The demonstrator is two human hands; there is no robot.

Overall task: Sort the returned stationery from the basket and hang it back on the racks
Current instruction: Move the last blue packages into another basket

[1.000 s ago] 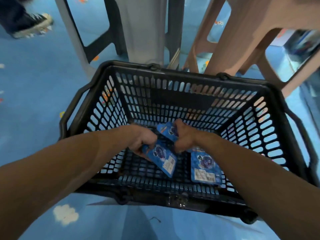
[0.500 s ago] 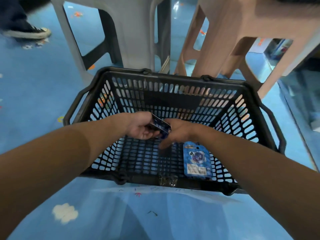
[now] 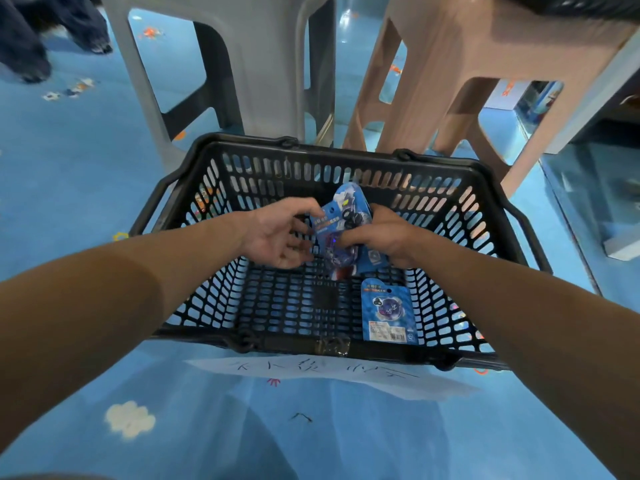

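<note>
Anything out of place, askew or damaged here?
Nothing damaged or spilled. The right hand grips a bunch of packs fanned unevenly, and a handwritten paper sheet lies on the floor partly under the basket.

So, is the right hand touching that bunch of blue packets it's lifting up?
Touching. The head view shows the right hand curled round the bunch of blue packets, with fingers pressed on the front of it.
</note>
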